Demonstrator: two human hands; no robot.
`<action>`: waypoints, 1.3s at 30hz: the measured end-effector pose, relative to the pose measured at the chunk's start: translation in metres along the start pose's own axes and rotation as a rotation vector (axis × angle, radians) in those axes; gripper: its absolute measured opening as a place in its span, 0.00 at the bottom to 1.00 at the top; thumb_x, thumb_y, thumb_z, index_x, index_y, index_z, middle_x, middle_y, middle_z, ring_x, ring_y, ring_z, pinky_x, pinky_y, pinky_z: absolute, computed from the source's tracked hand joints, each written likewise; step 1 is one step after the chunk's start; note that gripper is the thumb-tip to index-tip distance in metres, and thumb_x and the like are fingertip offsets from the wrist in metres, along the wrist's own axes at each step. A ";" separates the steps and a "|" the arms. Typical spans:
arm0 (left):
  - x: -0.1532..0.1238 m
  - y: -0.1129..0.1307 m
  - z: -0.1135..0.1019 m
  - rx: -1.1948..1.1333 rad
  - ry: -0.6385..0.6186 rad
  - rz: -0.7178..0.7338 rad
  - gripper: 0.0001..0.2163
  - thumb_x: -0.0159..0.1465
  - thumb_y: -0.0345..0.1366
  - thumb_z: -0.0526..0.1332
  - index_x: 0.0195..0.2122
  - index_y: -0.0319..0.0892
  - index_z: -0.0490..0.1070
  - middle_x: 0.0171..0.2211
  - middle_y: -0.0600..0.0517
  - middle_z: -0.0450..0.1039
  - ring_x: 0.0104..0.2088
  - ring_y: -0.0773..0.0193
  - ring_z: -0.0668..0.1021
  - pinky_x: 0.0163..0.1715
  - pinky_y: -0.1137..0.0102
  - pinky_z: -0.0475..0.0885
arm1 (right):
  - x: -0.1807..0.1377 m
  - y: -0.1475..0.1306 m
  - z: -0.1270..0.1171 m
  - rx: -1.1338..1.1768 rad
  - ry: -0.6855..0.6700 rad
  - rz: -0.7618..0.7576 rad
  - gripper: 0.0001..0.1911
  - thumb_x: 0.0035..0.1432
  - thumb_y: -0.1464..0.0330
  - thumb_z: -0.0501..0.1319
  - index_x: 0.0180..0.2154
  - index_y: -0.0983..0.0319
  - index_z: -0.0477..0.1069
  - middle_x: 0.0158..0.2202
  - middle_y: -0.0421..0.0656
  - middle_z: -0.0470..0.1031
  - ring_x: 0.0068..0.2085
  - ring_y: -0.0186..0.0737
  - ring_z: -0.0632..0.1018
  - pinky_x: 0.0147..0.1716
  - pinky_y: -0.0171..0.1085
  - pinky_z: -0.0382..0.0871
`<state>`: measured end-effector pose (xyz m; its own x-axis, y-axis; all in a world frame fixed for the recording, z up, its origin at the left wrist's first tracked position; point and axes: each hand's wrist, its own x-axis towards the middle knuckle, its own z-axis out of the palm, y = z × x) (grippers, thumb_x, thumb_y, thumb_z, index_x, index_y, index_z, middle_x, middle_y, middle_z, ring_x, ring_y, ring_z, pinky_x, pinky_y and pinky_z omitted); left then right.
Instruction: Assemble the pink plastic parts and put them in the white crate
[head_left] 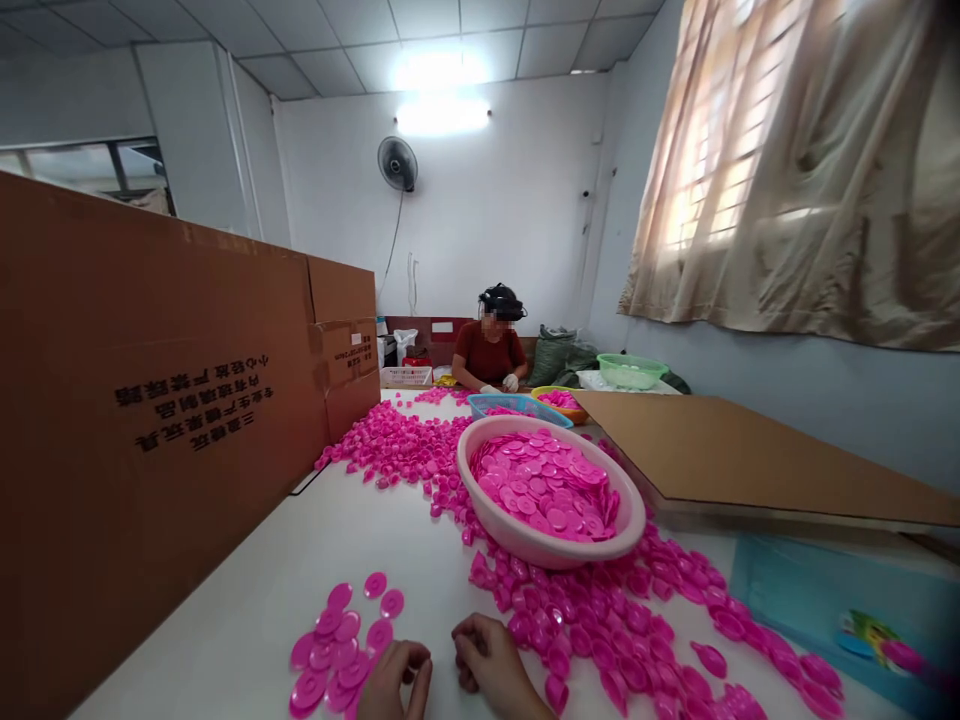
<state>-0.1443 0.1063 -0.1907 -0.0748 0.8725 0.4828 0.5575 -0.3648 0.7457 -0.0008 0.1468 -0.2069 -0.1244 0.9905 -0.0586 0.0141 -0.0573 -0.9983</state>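
My left hand [394, 682] and my right hand [491, 665] rest at the near edge of the white table [300, 560], both with fingers curled in. I cannot make out anything inside either hand. Left of my left hand lies a small cluster of flat pink discs [337, 645]. Right of my right hand spreads a big heap of pink plastic caps [622, 620]. Beyond them stands a pale pink basin [540, 540] holding several flat pink discs.
A tall brown cardboard box [150, 420] walls the left side. A cardboard sheet [720, 460] lies on the right. At the far end another person [491, 350] works beside a blue basket [517, 405], an orange bowl [559, 400] and a green basin [630, 370].
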 end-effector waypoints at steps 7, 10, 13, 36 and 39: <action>0.002 0.022 -0.019 0.050 -0.165 -0.053 0.13 0.60 0.43 0.49 0.29 0.41 0.67 0.27 0.50 0.67 0.29 0.65 0.71 0.29 0.71 0.68 | -0.002 -0.002 -0.002 -0.019 -0.022 0.015 0.17 0.44 0.57 0.56 0.28 0.66 0.63 0.17 0.36 0.64 0.15 0.30 0.67 0.13 0.27 0.55; 0.003 0.024 -0.021 0.063 -0.194 -0.073 0.12 0.60 0.41 0.49 0.31 0.41 0.66 0.29 0.49 0.68 0.30 0.64 0.71 0.30 0.70 0.68 | -0.003 -0.004 -0.003 -0.015 -0.035 0.016 0.16 0.45 0.58 0.56 0.28 0.66 0.63 0.17 0.36 0.64 0.16 0.29 0.67 0.13 0.28 0.56; 0.004 0.023 -0.021 0.075 -0.206 -0.061 0.11 0.60 0.40 0.48 0.31 0.41 0.66 0.30 0.49 0.67 0.31 0.64 0.71 0.31 0.70 0.68 | -0.004 -0.007 -0.004 -0.020 -0.048 0.028 0.16 0.45 0.58 0.56 0.29 0.65 0.63 0.18 0.36 0.64 0.16 0.29 0.67 0.14 0.28 0.57; 0.004 0.018 -0.020 0.609 0.048 -0.168 0.14 0.57 0.34 0.52 0.44 0.41 0.65 0.46 0.44 0.64 0.49 0.48 0.63 0.45 0.52 0.58 | -0.004 -0.012 -0.007 -0.102 -0.071 0.027 0.12 0.48 0.62 0.54 0.30 0.65 0.64 0.20 0.39 0.66 0.18 0.33 0.69 0.15 0.30 0.61; 0.002 0.013 -0.015 0.811 0.090 -0.211 0.21 0.54 0.30 0.54 0.51 0.41 0.60 0.53 0.43 0.56 0.55 0.41 0.50 0.48 0.45 0.49 | -0.006 -0.013 -0.011 -0.252 0.023 -0.141 0.12 0.51 0.62 0.53 0.31 0.65 0.66 0.22 0.42 0.68 0.19 0.35 0.70 0.16 0.31 0.62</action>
<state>-0.1495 0.0979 -0.1729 -0.2904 0.8545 0.4307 0.9431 0.1794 0.2799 0.0103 0.1433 -0.1935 -0.1197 0.9893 0.0834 0.2449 0.1108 -0.9632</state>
